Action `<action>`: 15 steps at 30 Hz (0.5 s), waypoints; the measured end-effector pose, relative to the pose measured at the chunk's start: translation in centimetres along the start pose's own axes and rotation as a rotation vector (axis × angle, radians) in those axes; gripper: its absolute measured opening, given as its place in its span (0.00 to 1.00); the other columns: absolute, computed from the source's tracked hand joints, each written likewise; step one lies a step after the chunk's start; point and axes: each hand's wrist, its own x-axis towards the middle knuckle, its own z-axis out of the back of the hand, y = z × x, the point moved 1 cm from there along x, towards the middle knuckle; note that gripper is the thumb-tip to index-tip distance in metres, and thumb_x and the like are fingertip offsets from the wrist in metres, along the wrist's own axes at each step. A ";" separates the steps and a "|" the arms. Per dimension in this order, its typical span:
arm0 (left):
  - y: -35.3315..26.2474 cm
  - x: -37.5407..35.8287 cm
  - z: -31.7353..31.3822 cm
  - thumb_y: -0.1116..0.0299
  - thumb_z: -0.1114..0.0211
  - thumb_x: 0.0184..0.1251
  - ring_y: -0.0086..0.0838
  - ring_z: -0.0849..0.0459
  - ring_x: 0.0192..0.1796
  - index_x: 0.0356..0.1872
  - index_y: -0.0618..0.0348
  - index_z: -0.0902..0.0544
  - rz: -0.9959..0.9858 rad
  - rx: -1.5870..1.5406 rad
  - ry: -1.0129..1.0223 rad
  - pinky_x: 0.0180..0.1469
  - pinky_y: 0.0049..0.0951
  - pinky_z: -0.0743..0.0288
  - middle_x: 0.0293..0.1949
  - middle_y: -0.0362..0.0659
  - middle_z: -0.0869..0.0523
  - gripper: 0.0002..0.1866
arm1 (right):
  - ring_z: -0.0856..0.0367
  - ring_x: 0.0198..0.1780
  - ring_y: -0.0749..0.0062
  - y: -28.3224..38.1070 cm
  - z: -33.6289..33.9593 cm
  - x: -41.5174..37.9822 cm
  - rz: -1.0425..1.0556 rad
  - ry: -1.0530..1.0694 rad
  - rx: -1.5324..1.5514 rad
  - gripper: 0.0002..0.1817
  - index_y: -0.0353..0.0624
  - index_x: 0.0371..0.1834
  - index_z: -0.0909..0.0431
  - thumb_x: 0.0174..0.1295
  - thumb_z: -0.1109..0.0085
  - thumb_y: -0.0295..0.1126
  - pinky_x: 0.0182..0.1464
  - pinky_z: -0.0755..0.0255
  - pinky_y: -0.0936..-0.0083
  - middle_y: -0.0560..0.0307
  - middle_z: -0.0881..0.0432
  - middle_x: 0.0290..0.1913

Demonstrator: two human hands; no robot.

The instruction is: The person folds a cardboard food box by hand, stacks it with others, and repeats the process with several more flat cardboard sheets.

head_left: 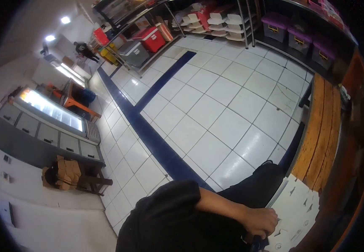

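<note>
My left hand (262,221) reaches in from a black sleeve (161,206) at the bottom. Its fingers are curled closed beside the edge of a white printed cardboard sheet or box (295,210). A small dark object (256,243) shows just below the fingers; what it is and how it is held cannot be made out. The white cardboard has small cut slots and printed marks, and lies against the end of a wooden plank surface (322,130). My right hand is not in view.
My dark-clad leg (253,185) extends over the tiled floor (215,126). Metal shelving (249,25) holds bins and stacked boxes. A lit display fridge (51,109), grey lockers (43,134) and a stool with cardboard (68,173) stand at left. Another person (85,51) is far off.
</note>
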 end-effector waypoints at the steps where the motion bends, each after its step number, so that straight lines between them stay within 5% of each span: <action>1: -0.5 -0.3 -0.3 0.66 0.27 0.61 0.40 0.22 0.49 0.34 0.54 0.12 -0.002 -0.027 0.016 0.56 0.45 0.31 0.39 0.43 0.18 0.05 | 0.19 0.49 0.62 -1.1 -0.5 0.0 0.034 -0.078 -0.039 0.19 0.28 0.51 0.17 0.75 0.41 0.39 0.58 0.25 0.66 0.47 0.15 0.44; 3: -1.9 -0.2 -1.1 0.66 0.30 0.59 0.37 0.22 0.49 0.31 0.53 0.15 0.002 0.331 -0.158 0.56 0.45 0.32 0.37 0.41 0.18 0.04 | 0.19 0.52 0.56 -1.1 -1.0 -0.5 0.039 -0.144 -0.030 0.17 0.34 0.55 0.16 0.74 0.40 0.37 0.63 0.27 0.56 0.39 0.15 0.51; 4: -2.1 -0.2 -1.1 0.67 0.32 0.56 0.37 0.22 0.49 0.30 0.52 0.18 -0.001 0.334 -0.100 0.58 0.47 0.32 0.37 0.40 0.19 0.04 | 0.20 0.38 0.68 -2.2 -1.1 0.9 0.043 -0.066 0.010 0.14 0.33 0.37 0.20 0.71 0.37 0.36 0.41 0.26 0.69 0.49 0.16 0.36; 5: -3.0 0.0 -0.7 0.67 0.31 0.56 0.37 0.21 0.50 0.32 0.51 0.16 0.008 0.382 -0.022 0.61 0.49 0.32 0.37 0.39 0.18 0.04 | 0.25 0.29 0.72 -0.2 -2.5 0.5 0.052 -0.227 0.133 0.17 0.32 0.27 0.22 0.70 0.36 0.34 0.34 0.31 0.68 0.52 0.21 0.23; 6: -3.4 0.3 -0.2 0.65 0.32 0.58 0.36 0.21 0.53 0.32 0.48 0.16 -0.019 0.415 0.131 0.64 0.51 0.33 0.38 0.38 0.18 0.03 | 0.17 0.31 0.64 2.5 -1.7 0.4 0.081 -0.121 0.022 0.10 0.32 0.37 0.16 0.71 0.39 0.29 0.36 0.26 0.67 0.45 0.16 0.30; 8: -3.6 0.5 -0.8 0.63 0.34 0.61 0.34 0.21 0.55 0.36 0.47 0.14 -0.055 0.536 0.343 0.68 0.52 0.35 0.41 0.37 0.17 0.05 | 0.15 0.32 0.43 3.5 -1.7 -0.2 0.082 -0.144 -0.075 0.07 0.37 0.39 0.14 0.67 0.38 0.29 0.36 0.24 0.60 0.40 0.15 0.31; 11: -2.8 2.3 0.5 0.62 0.23 0.53 0.39 0.24 0.55 0.49 0.48 0.13 0.104 0.464 0.213 0.61 0.51 0.32 0.49 0.41 0.19 0.20 | 0.15 0.31 0.48 3.7 -0.9 -0.6 0.031 -0.159 0.035 0.09 0.38 0.40 0.14 0.69 0.37 0.33 0.37 0.24 0.61 0.42 0.15 0.29; 15: -2.7 3.7 0.5 0.64 0.22 0.56 0.40 0.23 0.56 0.49 0.50 0.13 0.120 0.264 0.290 0.59 0.45 0.32 0.50 0.43 0.19 0.19 | 0.15 0.29 0.52 2.5 -0.4 -1.9 -0.047 -0.117 0.146 0.13 0.38 0.41 0.14 0.71 0.38 0.38 0.38 0.24 0.63 0.46 0.14 0.28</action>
